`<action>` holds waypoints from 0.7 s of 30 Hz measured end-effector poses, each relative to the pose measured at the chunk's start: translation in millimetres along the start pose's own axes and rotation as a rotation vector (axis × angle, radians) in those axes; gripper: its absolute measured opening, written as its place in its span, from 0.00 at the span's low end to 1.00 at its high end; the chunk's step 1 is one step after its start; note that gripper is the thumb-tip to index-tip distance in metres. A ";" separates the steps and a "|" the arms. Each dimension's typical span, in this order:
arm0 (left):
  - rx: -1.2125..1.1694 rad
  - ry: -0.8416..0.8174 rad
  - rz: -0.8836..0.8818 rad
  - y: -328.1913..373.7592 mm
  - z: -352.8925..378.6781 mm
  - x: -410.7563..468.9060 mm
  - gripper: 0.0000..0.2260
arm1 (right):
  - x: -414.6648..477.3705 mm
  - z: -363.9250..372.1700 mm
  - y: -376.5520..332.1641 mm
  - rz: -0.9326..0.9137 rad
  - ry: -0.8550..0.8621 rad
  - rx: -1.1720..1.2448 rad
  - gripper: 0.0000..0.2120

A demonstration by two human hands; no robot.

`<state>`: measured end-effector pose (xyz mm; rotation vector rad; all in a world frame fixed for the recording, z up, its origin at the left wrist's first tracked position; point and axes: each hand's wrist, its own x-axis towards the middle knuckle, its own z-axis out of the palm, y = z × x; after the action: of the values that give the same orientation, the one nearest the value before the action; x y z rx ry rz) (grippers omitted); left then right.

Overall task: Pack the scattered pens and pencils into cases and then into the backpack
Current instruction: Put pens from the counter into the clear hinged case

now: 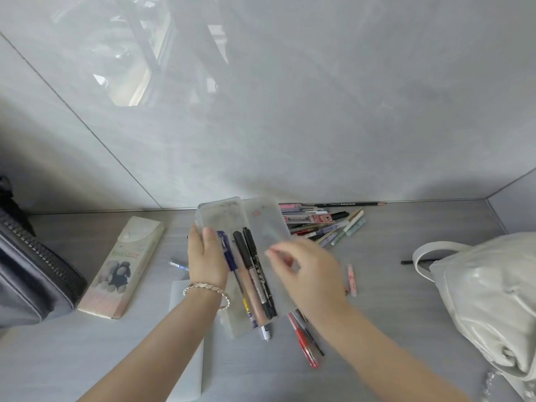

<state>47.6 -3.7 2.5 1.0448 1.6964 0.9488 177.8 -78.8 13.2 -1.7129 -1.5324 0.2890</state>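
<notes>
A translucent plastic pencil case [219, 215] lies open in the middle of the grey table. Its lid [264, 224] is folded out to the right. Inside lie a blue pen [229, 258] and two black markers [250, 258], with other pens under them. My left hand [206, 256] grips the case's left edge. My right hand [307, 274] is blurred over the lid with its fingers curled; what it holds, if anything, I cannot tell. A pile of pens and pencils [324, 224] lies behind it. A pale grey backpack [487, 300] sits at the right.
A printed cardboard case [124, 265] lies shut at the left, beside a dark zipped bag [32, 274]. Loose items: a red pen [303, 340], a pink stick [351, 278], a blue pen [178, 265], a black pencil [417, 261]. A wall stands close behind.
</notes>
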 end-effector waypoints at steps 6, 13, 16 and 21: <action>0.083 0.016 -0.056 -7.7 -17.5 20.5 0.18 | 13.4 -7.7 107.9 0.470 -0.400 -0.275 0.07; 0.143 0.006 -0.069 -18.3 -21.2 24.1 0.19 | 25.7 21.5 119.7 0.162 -0.693 -0.551 0.16; 0.136 0.007 -0.092 -19.5 -22.6 22.3 0.19 | 29.9 22.2 115.9 0.163 -0.735 -0.638 0.11; 0.119 0.016 -0.130 -17.7 -23.2 15.5 0.21 | 24.1 -9.3 113.1 0.348 -0.711 -0.370 0.10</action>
<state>18.0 1.1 -11.2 0.9926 1.8291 0.7837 272.1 -54.2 -49.9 -2.3304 -1.8479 0.9206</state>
